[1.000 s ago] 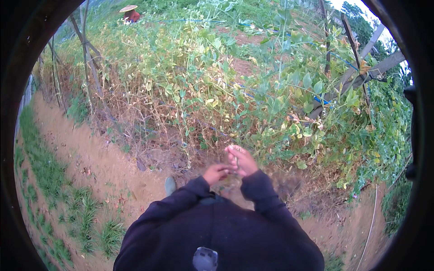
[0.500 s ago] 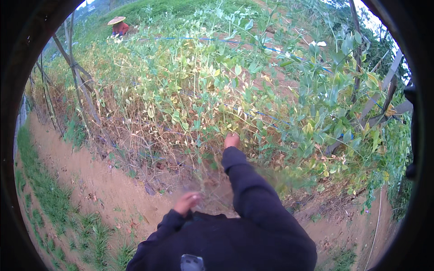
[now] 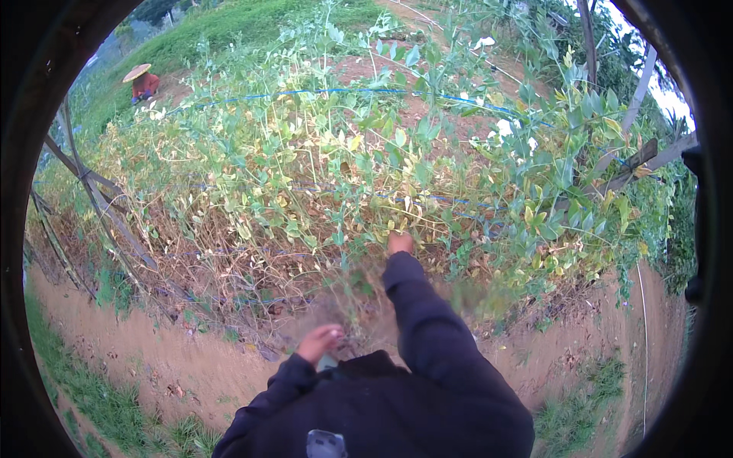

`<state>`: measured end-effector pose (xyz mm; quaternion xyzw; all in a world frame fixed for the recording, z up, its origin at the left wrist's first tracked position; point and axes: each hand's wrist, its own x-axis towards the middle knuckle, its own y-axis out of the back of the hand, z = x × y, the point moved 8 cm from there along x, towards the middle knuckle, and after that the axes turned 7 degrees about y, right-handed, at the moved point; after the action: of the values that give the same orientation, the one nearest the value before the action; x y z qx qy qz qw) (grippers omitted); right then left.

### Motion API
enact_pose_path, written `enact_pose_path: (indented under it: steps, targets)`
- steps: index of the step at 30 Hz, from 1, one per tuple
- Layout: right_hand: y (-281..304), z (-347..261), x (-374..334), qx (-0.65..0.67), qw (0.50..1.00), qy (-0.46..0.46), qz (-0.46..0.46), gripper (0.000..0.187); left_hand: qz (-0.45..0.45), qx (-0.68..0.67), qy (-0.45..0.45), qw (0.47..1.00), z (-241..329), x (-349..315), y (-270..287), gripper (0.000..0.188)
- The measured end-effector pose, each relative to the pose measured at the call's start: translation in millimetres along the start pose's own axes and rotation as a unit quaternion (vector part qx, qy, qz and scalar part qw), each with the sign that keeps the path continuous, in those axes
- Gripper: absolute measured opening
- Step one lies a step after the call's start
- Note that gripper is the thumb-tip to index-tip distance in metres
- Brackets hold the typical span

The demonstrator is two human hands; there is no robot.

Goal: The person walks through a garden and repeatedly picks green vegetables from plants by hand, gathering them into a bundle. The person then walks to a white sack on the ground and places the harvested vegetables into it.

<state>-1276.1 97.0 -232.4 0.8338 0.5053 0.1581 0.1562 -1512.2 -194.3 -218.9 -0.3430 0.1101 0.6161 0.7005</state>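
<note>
My right hand (image 3: 400, 243) reaches forward into a row of pea vines (image 3: 305, 168), whose leaves are green above and yellow and dry below. Its fingers look closed among the yellowing leaves, and what they hold is hidden. Nearer my body, my left hand (image 3: 321, 343) is raised with fingers pressed together. Any small thing between them is too blurred to make out. Brown, dried stems (image 3: 252, 263) tangle in front of and left of my hands. Both arms wear dark sleeves.
Blue strings (image 3: 336, 91) run across the vines. Leaning wooden poles (image 3: 95, 195) stand at left, and more stakes (image 3: 649, 160) at right. A person in a wide straw hat (image 3: 137, 72) crouches far left. Bare soil (image 3: 214, 359) and grass tufts (image 3: 114, 397) lie near me.
The view has shifted, so the crouching person and left poles appear farther left and the blue string lower. My right hand remains in the vines; my left hand stays near my body.
</note>
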Motion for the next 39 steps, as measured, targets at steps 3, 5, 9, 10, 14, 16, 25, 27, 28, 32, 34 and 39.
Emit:
enact_pose_path:
  steps: [3, 5, 9, 10, 14, 16, 25, 27, 28, 32, 34, 39]
  targets:
    - [-13, 9, 3, 0.15, 0.984, -0.061, -0.08, 0.018, -0.022, 0.02, 0.012, 0.999, 0, -3, -1, 0.027]
    - [-16, 9, 5, 0.154, 0.979, -0.081, -0.105, 0.017, -0.021, 0.044, 0.03, 0.998, -4, -6, 0, 0.027]
    - [20, -13, -3, -0.03, 1.0, -0.005, 0.006, 0.021, -0.042, 0.052, 0.046, 0.997, -5, -5, -9, 0.027]
    - [33, -21, -12, -0.056, 0.998, 0.033, 0.026, 0.022, -0.047, 0.055, 0.052, 0.996, -4, -2, -12, 0.027]
    - [84, -34, -69, -0.086, 0.993, 0.074, 0.009, 0.027, -0.057, 0.059, 0.034, 0.996, 19, 19, -33, 0.027]
    - [89, -31, -98, -0.013, 0.997, 0.051, -0.058, 0.029, -0.066, 0.059, 0.013, 0.996, 38, 40, -53, 0.026]
    - [128, -58, -113, -0.064, 0.965, 0.064, -0.248, 0.032, -0.018, 0.066, 0.18, 0.981, 65, 125, -137, 0.027]
    - [146, -72, -115, -0.097, 0.96, 0.103, -0.241, 0.03, -0.053, 0.022, 0.143, 0.988, 69, 137, -150, 0.025]
    - [151, -72, -117, -0.12, 0.959, 0.093, -0.24, 0.029, -0.066, -0.003, 0.133, 0.989, 68, 143, -154, 0.024]
    - [153, -66, -124, -0.086, 0.954, 0.074, -0.277, 0.028, -0.125, -0.144, 0.135, 0.972, 63, 160, -168, 0.023]
    - [153, -62, -122, -0.032, 0.95, 0.058, -0.305, 0.027, -0.088, -0.134, 0.07, 0.985, 60, 163, -167, 0.021]
    - [175, -68, -130, 0.057, 0.925, -0.044, -0.372, 0.021, -0.024, -0.182, 0.035, 0.982, 55, 184, -168, 0.017]
